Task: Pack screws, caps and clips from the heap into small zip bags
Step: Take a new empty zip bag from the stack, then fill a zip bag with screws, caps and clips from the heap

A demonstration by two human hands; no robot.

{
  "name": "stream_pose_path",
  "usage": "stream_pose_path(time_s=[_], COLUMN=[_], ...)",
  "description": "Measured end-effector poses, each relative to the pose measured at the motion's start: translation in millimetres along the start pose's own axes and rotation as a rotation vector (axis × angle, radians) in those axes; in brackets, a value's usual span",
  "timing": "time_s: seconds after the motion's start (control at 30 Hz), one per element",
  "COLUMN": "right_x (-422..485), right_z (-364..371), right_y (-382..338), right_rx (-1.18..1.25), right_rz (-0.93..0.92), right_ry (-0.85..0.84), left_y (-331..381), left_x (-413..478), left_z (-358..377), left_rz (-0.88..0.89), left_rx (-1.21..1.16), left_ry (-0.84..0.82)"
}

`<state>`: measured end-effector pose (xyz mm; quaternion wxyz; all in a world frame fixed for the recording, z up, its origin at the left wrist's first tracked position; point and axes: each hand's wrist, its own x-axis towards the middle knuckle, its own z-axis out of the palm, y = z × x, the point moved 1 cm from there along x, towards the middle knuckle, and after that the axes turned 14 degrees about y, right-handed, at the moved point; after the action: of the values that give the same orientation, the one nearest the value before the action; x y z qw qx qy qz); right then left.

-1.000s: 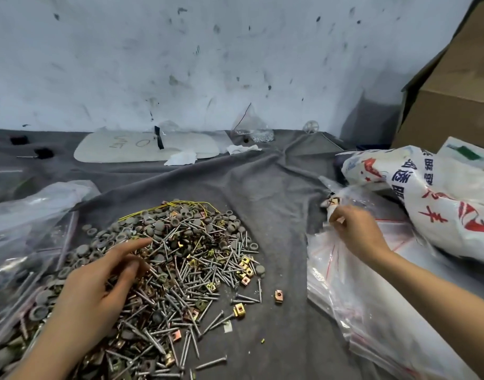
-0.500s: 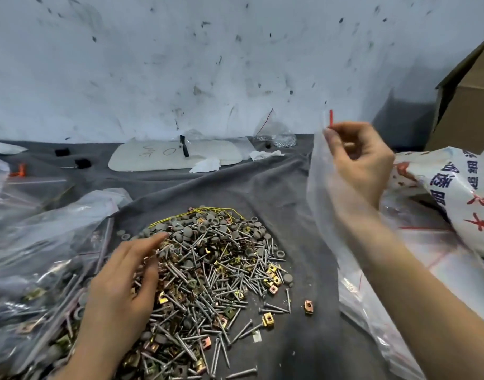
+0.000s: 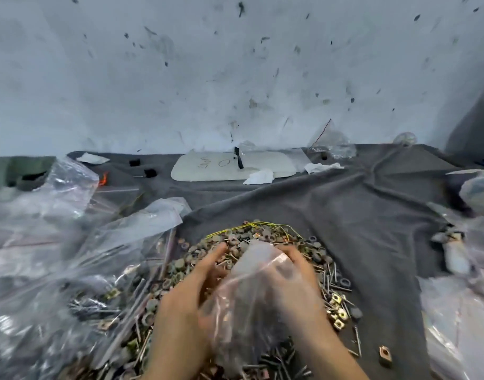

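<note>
A heap of screws, grey caps and brass clips (image 3: 265, 239) lies on the grey cloth (image 3: 358, 215), bottom centre. Both hands are over it. My right hand (image 3: 301, 286) grips a small clear zip bag (image 3: 252, 303) with a red strip at its mouth. The bag drapes across both hands and hides my right palm. My left hand (image 3: 188, 294) lies beside the bag with its fingers stretched onto the caps; its thumb is hidden under the plastic. The picture is blurred by motion.
Large clear bags holding packed hardware (image 3: 57, 270) crowd the left side. More plastic bags (image 3: 465, 311) lie at the right edge. A white foam board (image 3: 232, 167) and paper scraps sit by the wall. A loose brass clip (image 3: 385, 353) lies right of the heap.
My right hand has brought the zip bag from up at the right down onto the heap, next to my left hand. The camera has swung left and downward.
</note>
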<state>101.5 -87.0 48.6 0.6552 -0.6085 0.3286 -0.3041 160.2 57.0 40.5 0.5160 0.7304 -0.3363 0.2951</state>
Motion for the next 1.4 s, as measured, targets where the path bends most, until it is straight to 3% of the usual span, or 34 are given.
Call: stream_pose_path(time_s=[0.1, 0.17, 0.27, 0.33, 0.43, 0.6, 0.67, 0.77, 1.03, 1.13, 1.23, 1.4], right_x=[3, 7, 8, 7, 3, -4, -5, -10, -12, -13, -14, -15], right_z=[-8, -8, -11, -10, -8, -1, 1, 4, 6, 6, 6, 3], right_y=[6, 9, 13, 12, 14, 17, 19, 21, 24, 22, 21, 20], right_rx=[0.075, 0.163, 0.270, 0.287, 0.294, 0.229, 0.159, 0.012, 0.007, 0.033, 0.040, -0.048], right_rz=[-0.026, 0.051, 0.128, 0.143, 0.119, -0.010, -0.123, -0.300, -0.335, -0.321, -0.316, -0.408], right_ry=[-0.079, -0.079, -0.098, -0.124, -0.126, -0.089, -0.073, -0.135, -0.186, -0.219, -0.239, -0.174], left_y=[-16, -25, -25, -22, -10, 6, 6, 3, 3, 4, 3, 2], left_x=[1, 3, 10, 12, 11, 1, -4, -4, -3, -4, -5, 3], left_z=[-6, -6, -8, -13, -16, -1, 5, 6, 6, 6, 4, -3], left_rz=[-0.328, -0.507, -0.664, -0.593, -0.155, 0.171, 0.204, 0.179, 0.183, 0.110, 0.022, 0.076], left_rx=[0.018, -0.015, -0.045, 0.071, 0.237, 0.135, 0.165, 0.177, 0.182, 0.155, 0.121, 0.159], left_ry=[0.228, 0.349, 0.491, 0.593, 0.582, -0.186, -0.292, -0.248, -0.200, -0.169, -0.103, 0.019])
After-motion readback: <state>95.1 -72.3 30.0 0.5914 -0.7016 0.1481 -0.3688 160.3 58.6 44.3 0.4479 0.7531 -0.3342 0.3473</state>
